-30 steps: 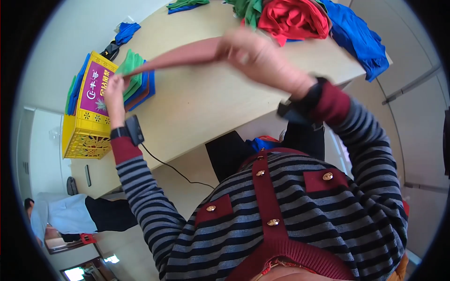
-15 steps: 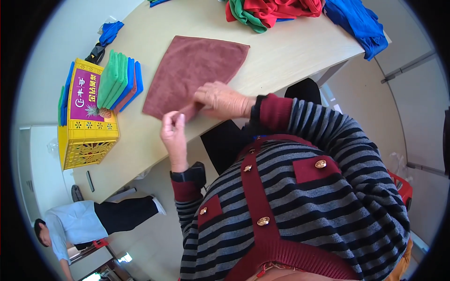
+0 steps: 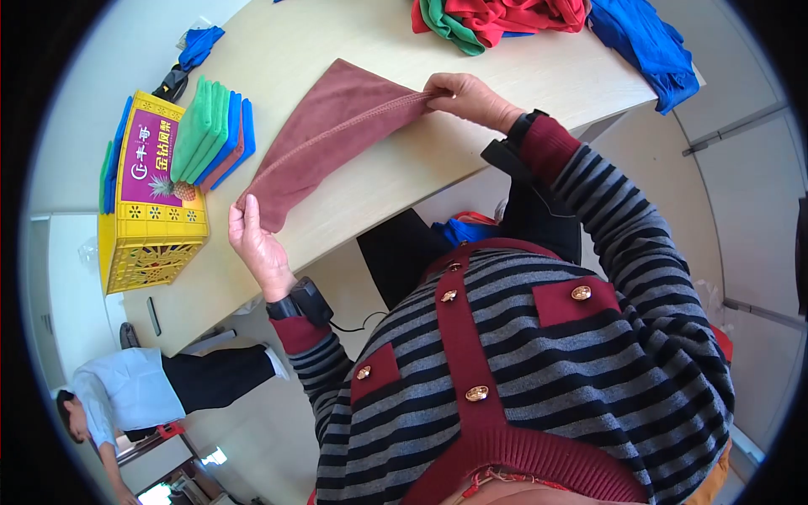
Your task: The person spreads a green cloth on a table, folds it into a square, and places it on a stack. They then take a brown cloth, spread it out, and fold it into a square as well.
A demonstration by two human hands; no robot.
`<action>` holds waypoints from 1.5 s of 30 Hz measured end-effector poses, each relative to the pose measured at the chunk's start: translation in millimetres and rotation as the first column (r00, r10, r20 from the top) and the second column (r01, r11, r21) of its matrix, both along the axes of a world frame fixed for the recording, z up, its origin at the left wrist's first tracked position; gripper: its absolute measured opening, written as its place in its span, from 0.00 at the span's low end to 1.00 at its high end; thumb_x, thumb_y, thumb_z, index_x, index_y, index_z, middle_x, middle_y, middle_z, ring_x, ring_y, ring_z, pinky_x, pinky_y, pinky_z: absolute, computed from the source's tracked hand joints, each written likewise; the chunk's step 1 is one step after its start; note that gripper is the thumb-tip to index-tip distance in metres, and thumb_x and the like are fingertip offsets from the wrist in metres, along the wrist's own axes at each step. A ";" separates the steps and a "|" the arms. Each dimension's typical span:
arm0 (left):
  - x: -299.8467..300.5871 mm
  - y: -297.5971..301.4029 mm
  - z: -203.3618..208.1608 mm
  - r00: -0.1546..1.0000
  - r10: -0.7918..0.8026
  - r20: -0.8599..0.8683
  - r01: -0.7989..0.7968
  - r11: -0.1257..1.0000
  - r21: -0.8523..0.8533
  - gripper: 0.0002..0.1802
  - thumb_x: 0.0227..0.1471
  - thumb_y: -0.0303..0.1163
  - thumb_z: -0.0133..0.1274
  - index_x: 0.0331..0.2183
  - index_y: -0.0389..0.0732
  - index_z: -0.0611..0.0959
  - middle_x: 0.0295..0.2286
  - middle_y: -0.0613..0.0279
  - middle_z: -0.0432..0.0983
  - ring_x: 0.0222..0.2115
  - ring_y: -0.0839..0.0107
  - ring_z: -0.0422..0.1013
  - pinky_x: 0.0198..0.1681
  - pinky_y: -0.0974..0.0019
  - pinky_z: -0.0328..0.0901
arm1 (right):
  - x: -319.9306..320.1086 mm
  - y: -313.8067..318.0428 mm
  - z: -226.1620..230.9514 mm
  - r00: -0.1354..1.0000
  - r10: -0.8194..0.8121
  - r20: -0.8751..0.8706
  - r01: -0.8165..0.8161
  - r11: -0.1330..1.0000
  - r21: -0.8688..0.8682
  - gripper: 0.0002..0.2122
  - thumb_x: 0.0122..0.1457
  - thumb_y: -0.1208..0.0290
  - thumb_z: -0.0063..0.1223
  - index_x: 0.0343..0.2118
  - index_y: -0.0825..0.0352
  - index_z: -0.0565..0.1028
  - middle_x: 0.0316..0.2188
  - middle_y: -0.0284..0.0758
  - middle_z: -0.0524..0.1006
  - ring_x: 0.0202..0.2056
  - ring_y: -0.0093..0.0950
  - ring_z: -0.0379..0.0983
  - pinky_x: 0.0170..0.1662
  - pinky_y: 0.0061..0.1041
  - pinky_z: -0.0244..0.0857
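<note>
A reddish-brown towel (image 3: 324,139) is stretched between my two hands over the table. Its near edge is folded up, so a stitched hem runs slantwise across it, while the far part lies on the tabletop. My left hand (image 3: 259,244) pinches the near left corner between thumb and fingers. At the other end of the hem, my right hand (image 3: 473,98) grips the right corner with its fingers closed. Dark bands with small boxes sit on both wrists.
Folded green, blue and brown towels (image 3: 210,139) lean on a yellow crate (image 3: 160,252) at the left. Red and green cloths (image 3: 505,21) and blue cloth (image 3: 648,50) lie heaped at the far right of the table (image 3: 370,202). A person (image 3: 135,387) is at the lower left.
Both hands have moved apart, the left to the left and the right up and rightward. The towel's near edge is now drawn taut and folded over its far part.
</note>
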State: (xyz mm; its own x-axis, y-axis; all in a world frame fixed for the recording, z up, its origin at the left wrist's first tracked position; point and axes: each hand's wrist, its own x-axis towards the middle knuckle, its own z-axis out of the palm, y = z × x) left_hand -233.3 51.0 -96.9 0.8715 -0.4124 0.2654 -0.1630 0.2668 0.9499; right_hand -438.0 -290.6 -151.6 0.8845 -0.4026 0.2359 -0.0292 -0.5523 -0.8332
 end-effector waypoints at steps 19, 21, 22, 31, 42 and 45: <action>-0.2 38.6 -87.0 0.975 0.138 -0.175 -0.117 0.985 0.125 0.05 0.60 0.30 0.57 0.35 0.39 0.81 0.33 0.71 0.75 0.36 0.82 0.67 0.45 0.75 0.62 | 0.2 25.7 3.1 0.988 0.007 -0.154 -0.029 0.990 -0.141 0.12 0.60 0.78 0.51 0.46 0.63 0.76 0.39 0.35 0.80 0.42 0.28 0.78 0.51 0.25 0.72; -1.0 40.1 -86.8 0.980 0.126 -0.155 -0.108 0.987 0.119 0.04 0.59 0.30 0.57 0.36 0.41 0.81 0.34 0.71 0.76 0.37 0.82 0.68 0.45 0.75 0.62 | 0.6 24.7 5.3 0.973 0.011 -0.231 -0.035 0.994 -0.101 0.10 0.60 0.77 0.52 0.45 0.63 0.77 0.39 0.35 0.81 0.41 0.29 0.78 0.51 0.26 0.72; -2.6 40.3 -86.1 0.979 0.129 -0.156 -0.111 0.987 0.120 0.04 0.59 0.30 0.57 0.36 0.41 0.81 0.34 0.71 0.76 0.37 0.82 0.68 0.45 0.75 0.62 | 0.0 24.0 5.8 0.972 0.013 -0.233 -0.038 0.994 -0.100 0.10 0.60 0.77 0.52 0.45 0.63 0.77 0.39 0.35 0.81 0.41 0.29 0.78 0.51 0.26 0.72; -2.5 39.5 -86.5 0.980 0.112 -0.163 -0.098 0.991 0.095 0.04 0.61 0.29 0.56 0.35 0.39 0.79 0.32 0.71 0.73 0.35 0.83 0.66 0.44 0.76 0.62 | -6.1 14.5 13.2 0.947 0.078 -0.313 -0.128 0.982 -0.141 0.05 0.60 0.76 0.53 0.37 0.64 0.78 0.34 0.35 0.80 0.36 0.29 0.77 0.46 0.26 0.73; 0.3 49.3 -51.3 0.986 0.154 -0.068 -0.149 0.986 0.074 0.03 0.61 0.28 0.55 0.35 0.39 0.79 0.32 0.72 0.73 0.35 0.83 0.65 0.43 0.76 0.61 | -2.3 10.4 41.6 0.977 0.126 -0.172 -0.126 0.992 0.009 0.03 0.60 0.74 0.56 0.35 0.66 0.76 0.31 0.31 0.76 0.35 0.23 0.73 0.43 0.24 0.70; 8.0 54.4 -8.3 0.988 0.152 0.038 -0.156 0.977 0.144 0.05 0.61 0.29 0.55 0.36 0.38 0.79 0.32 0.72 0.72 0.36 0.83 0.65 0.43 0.76 0.61 | 0.5 7.3 74.8 0.992 0.120 0.027 -0.121 0.992 0.029 0.03 0.60 0.74 0.57 0.36 0.66 0.76 0.30 0.30 0.75 0.35 0.21 0.71 0.42 0.23 0.69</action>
